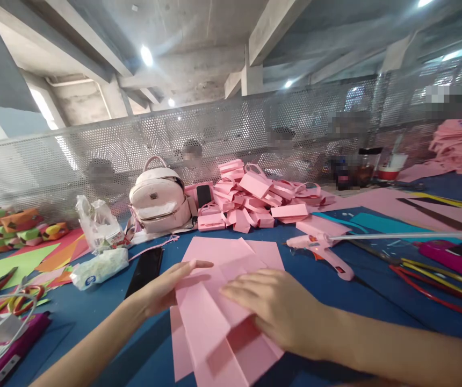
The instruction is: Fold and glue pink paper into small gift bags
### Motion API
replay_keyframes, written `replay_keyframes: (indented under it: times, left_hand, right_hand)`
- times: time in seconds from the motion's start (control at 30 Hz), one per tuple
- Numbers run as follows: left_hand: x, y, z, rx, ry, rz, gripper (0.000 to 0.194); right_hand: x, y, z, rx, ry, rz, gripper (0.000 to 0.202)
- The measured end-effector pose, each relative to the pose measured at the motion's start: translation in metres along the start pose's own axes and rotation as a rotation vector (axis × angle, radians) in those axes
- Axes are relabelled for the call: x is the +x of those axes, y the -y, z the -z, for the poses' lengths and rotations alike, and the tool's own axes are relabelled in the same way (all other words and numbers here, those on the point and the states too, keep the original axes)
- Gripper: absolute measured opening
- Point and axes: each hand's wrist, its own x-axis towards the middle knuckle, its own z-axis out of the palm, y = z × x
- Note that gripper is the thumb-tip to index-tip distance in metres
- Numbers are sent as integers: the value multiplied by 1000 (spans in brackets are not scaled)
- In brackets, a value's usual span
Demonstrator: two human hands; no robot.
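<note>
A folded sheet of pink paper [209, 317] lies before me on top of more flat pink sheets [265, 250]. My left hand [170, 285] is at its left edge, thumb and fingers apart, with the forefinger stretched over the paper and the other fingers partly hidden beside the fold. Flat on the upper right part of the folded paper rests my right hand [271, 306], fingers stretched out and pointing left. Below the right palm the paper stands up in a raised flap. A pink glue gun [322, 250] with a long glue stick lies to the right.
Small pink paper baskets [251, 196] are piled at the back beside a pale pink backpack [160, 199]. A black phone [146, 271], a tissue pack [99, 269] and scissors [21, 301] lie left. Red-handled pliers [436, 290] and a purple power strip [456, 258] are right. A perforated metal screen [223, 126] borders the table.
</note>
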Motion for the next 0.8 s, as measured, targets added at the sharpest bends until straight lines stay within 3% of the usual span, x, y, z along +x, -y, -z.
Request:
replay_keyframes:
  times: [0.07,0.13,0.27,0.47,0.6,0.7,0.8]
  left_hand:
    - [-5,-1,-1,-170,17,41,73]
    - [-10,1,-7,-278,-58,20,73]
    - [-16,3,-27,-285,-184,-59,75]
    - [-22,-2,-43,-292,-61,-95,71]
    - [-19,6,-28,-85,-152,-140,64]
    - [-11,10,-4,278,-254,-205,48]
    - [-4,6,23,443,-277,-235,43]
  right_hand:
    - [6,-7,14,14,21,-121,43]
    - [11,-13,27,-46,31,-208,42]
    - [23,-16,39,-171,56,-272,39]
    - [37,-26,47,-148,73,-326,32]
    - [38,-53,58,196,63,-499,32]
    - [30,-70,61,503,6,-638,33]
    - [15,-77,57,662,5,-715,37]
